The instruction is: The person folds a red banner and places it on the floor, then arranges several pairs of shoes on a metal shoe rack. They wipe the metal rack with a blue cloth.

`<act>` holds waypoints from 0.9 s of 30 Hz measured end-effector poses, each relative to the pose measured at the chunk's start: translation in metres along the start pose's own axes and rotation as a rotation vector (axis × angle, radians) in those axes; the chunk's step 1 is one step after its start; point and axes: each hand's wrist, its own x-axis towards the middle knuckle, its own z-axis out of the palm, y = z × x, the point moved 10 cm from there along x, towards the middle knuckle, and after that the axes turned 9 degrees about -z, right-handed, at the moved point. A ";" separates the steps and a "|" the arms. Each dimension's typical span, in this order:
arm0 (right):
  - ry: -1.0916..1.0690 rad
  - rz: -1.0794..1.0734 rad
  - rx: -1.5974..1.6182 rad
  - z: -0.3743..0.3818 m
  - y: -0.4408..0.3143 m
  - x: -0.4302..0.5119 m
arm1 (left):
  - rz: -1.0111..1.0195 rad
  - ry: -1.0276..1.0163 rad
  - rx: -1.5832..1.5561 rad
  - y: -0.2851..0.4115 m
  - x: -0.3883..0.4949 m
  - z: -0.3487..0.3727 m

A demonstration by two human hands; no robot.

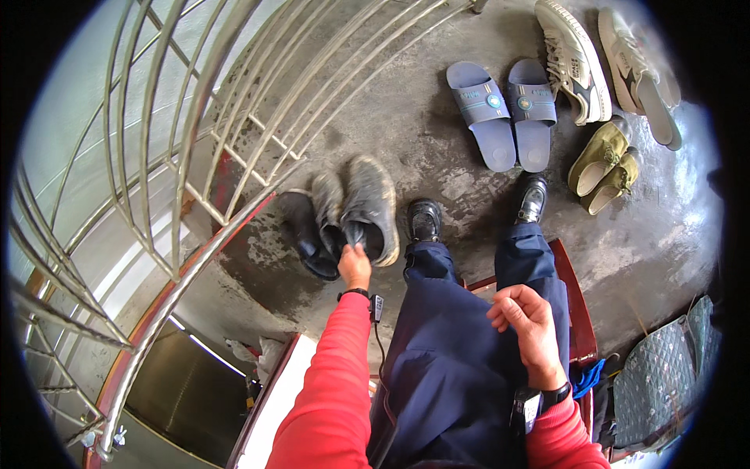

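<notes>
My left hand [355, 267] grips the rims of a pair of black rubber boots with muddy, pale-edged soles [375, 205], seen on the concrete floor left of my feet. Another dark shoe [307, 231] lies just left of them. My right hand [526, 328] is above my right thigh, its fingers loosely curled with nothing in them. Black leather shoes [425, 218] are on my feet. In front of my feet sits a pair of blue-grey slide sandals [481, 117], toes pointing away from each other only slightly.
A curved metal railing [193, 146] borders the left side. White sneakers [577, 64] and olive canvas shoes [603, 164] stand at the right. A red wooden stool [577, 311] is beneath me, with a quilted patterned cloth [653, 381] at lower right.
</notes>
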 end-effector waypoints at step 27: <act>-0.261 -0.041 -0.236 0.040 0.002 -0.029 | 0.109 -1.043 -0.486 0.028 -0.176 -0.131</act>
